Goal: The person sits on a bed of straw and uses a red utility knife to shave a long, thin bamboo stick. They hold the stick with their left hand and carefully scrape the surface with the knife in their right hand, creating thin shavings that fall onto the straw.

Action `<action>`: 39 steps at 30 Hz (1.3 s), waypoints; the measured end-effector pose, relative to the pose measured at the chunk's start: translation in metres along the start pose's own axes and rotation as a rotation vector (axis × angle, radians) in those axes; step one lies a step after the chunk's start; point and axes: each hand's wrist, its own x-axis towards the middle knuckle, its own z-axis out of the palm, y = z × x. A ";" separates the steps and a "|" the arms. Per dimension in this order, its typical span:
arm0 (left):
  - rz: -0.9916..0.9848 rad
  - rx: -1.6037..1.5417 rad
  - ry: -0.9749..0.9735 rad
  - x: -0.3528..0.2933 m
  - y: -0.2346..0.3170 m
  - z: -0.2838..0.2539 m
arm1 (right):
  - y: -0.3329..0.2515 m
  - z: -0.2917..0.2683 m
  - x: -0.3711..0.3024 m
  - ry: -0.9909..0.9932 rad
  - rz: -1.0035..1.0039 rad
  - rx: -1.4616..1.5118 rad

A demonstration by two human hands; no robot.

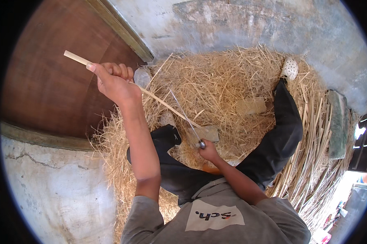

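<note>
My left hand [117,83], raised at the upper left, is closed around a long pale strip of bamboo or cane [161,101]. One end sticks out past my thumb; the other slants down toward a block between my legs. In my right hand [210,151], low and near my body, is the handle of a knife [184,112]. Its thin blade points up and away, crossing the strip close to the strip's lower end. Whether the edge touches the strip I cannot tell. Just beyond the right hand lies a tan block [208,133], partly under the strip.
Pale shavings [216,81] cover the floor around my outstretched legs. A second block [252,105] lies farther off. Long strips [309,138] are heaped at the right beside a grey-green slab [337,126]. A clear plastic container [142,77] stands by the brown door [65,69]; walls close in behind.
</note>
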 end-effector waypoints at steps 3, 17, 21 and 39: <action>-0.006 -0.010 0.045 0.003 -0.004 -0.007 | 0.071 -0.011 -0.009 -0.057 0.347 0.039; 0.035 0.025 0.088 0.018 -0.008 -0.023 | 0.164 -0.035 -0.008 -0.240 0.651 -0.418; 0.003 0.045 0.027 0.018 -0.005 -0.021 | 0.150 -0.024 -0.006 -0.133 0.460 -0.296; 0.073 -0.099 0.239 -0.007 0.010 -0.033 | -0.115 0.002 -0.045 0.053 -0.011 0.071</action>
